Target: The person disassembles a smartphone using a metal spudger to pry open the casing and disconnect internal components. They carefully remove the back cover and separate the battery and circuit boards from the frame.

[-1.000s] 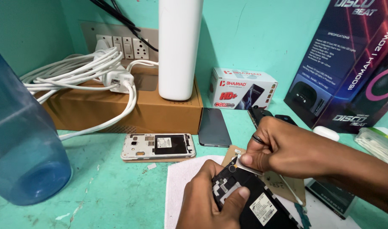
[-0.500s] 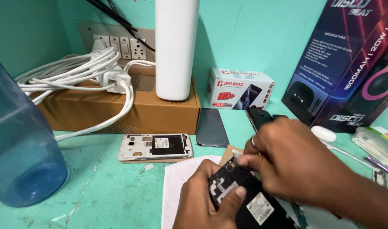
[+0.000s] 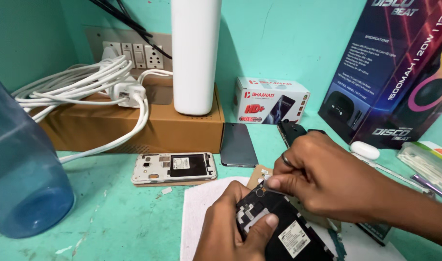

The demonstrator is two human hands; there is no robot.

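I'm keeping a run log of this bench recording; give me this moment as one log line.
left hand: grips opened black phone | right hand: fingertips pinched at its top edge | nearby: white opened phone, grey phone

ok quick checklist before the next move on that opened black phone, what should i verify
1. Left hand holds the opened black phone steady, thumb across its back: ok.
2. Right hand fingertips pinched at the phone's top edge: ok.
3. What the right fingers pinch, a tool or a small part: cannot tell.
4. White cloth pad lies under the phone: ok.
5. Second opened white-framed phone lies apart from the hands: ok.
6. Translucent blue water jug stands on the same turquoise table as the open electronics: not ok.
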